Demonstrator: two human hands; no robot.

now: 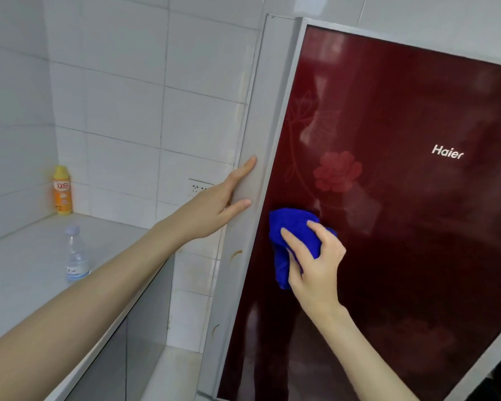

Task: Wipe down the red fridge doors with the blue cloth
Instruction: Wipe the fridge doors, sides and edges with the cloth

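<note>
Two bare forearms reach in from the bottom of the frame. At the lower centre the right hand (315, 261) curls its fingers and thumb round a bunched, bright blue cloth (289, 227) and presses it against the glossy dark red fridge door (402, 212), close to the door's left edge and just below a faint printed red flower (337, 172). The left hand (214, 204), at mid-frame, lies flat with straight fingers on the pale grey side panel of the fridge (261, 111), holding nothing. White lettering reading Haier (447, 152) sits toward the right of the door. At the left of the frame, a light grey countertop (18, 270) carries a clear plastic bottle (76, 256) and, well behind it in the corner, an orange bottle with a yellow cap (62, 190). White wall tiles (128, 96) fill the upper left, with a white wall socket (198, 188) just above the left wrist.
</note>
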